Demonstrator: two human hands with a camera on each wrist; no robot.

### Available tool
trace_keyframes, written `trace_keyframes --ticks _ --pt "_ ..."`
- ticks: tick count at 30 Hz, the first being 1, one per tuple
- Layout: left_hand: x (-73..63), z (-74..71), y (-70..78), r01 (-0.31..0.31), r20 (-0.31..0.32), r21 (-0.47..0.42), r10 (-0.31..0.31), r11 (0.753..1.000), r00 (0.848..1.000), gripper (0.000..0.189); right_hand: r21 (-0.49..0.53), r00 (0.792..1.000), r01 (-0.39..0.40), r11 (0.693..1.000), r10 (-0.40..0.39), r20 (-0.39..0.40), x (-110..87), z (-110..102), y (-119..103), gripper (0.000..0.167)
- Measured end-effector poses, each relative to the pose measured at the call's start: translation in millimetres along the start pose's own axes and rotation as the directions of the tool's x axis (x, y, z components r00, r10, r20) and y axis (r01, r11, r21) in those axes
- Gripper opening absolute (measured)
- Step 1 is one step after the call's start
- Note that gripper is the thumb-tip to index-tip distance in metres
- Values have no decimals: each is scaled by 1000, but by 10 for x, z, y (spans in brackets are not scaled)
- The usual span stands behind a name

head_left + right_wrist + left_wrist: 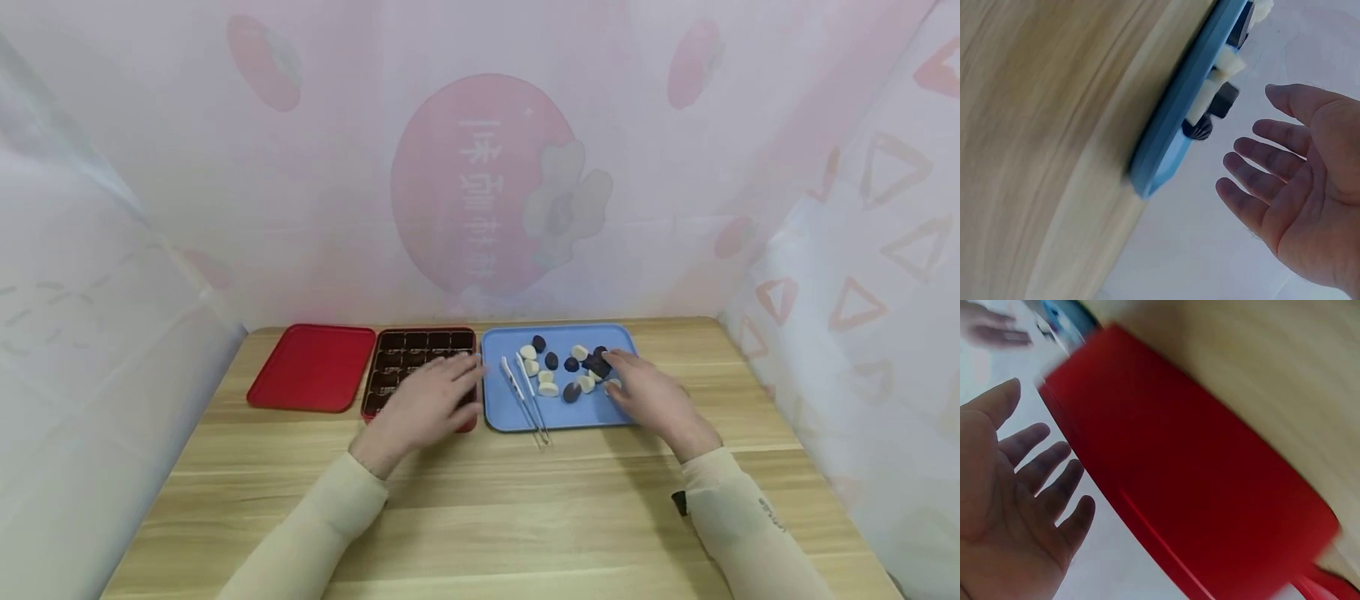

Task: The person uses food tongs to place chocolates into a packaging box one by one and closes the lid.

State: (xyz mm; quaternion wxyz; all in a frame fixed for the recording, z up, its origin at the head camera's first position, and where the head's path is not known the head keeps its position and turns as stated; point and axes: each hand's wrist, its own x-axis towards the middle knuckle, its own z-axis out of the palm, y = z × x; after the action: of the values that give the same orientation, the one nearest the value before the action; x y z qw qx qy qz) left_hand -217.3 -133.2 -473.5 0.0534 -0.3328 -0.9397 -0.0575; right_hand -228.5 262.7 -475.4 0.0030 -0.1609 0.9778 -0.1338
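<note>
My left hand point(431, 400) hovers over the red box point(468, 423) with its dark compartment insert point(393, 342), hiding much of it. In the left wrist view its fingers are spread and hold nothing, beside the box's red side point(1191, 462). At the right end of the blue tray point(495, 417) is my right hand point(651, 396). Its relaxed fingers hold nothing in the right wrist view, apart from the chocolates there. Several dark chocolates point(572, 392) and white chocolates point(548, 389) lie on the tray, among them a ribbed dark one point(1199, 129).
White-and-metal tweezers point(517, 390) lie across the tray's left part, their ends past its front rim. A flat red lid point(315, 367) lies left of the box. All rest on a wooden table point(517, 517), with printed cloth point(337, 208) hanging behind and at both sides.
</note>
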Motion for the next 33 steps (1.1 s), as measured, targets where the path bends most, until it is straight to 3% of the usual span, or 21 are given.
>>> trace_keyframes --ticks 3,7,11,14,19,24,28,31,33 --pt "-71 -73 -274 91 -11 -10 -91 996 996 69 -25 998 54 998 -55 -20 12 23 -107 58" --pt "-150 -132 -652 216 2 -47 -216 975 976 71 -75 987 158 985 -160 -32 32 46 -286 57" --pt "-206 -147 -955 302 36 -84 -300 950 953 75 -146 963 262 954 -269 -30 32 106 -473 58" --pt "-221 -147 -1121 341 74 -107 -334 934 940 77 -201 933 346 916 -358 -25 27 179 -576 56" --pt "-165 -177 -1319 356 130 -157 -338 921 932 73 -231 877 473 850 -481 25 12 262 -669 56" --pt "-21 -183 -1507 321 158 -281 -287 904 945 60 -233 856 516 824 -500 128 -3 301 -704 59" --pt "101 -141 -1707 321 176 -421 -270 848 946 50 -270 837 547 792 -518 178 1 344 -719 52" --pt "172 -111 -1849 343 205 -497 -276 797 939 48 -287 821 570 770 -539 187 8 384 -721 46" --pt "219 -61 -1967 338 213 -520 -264 784 941 46 -290 814 581 761 -552 183 17 408 -717 44"
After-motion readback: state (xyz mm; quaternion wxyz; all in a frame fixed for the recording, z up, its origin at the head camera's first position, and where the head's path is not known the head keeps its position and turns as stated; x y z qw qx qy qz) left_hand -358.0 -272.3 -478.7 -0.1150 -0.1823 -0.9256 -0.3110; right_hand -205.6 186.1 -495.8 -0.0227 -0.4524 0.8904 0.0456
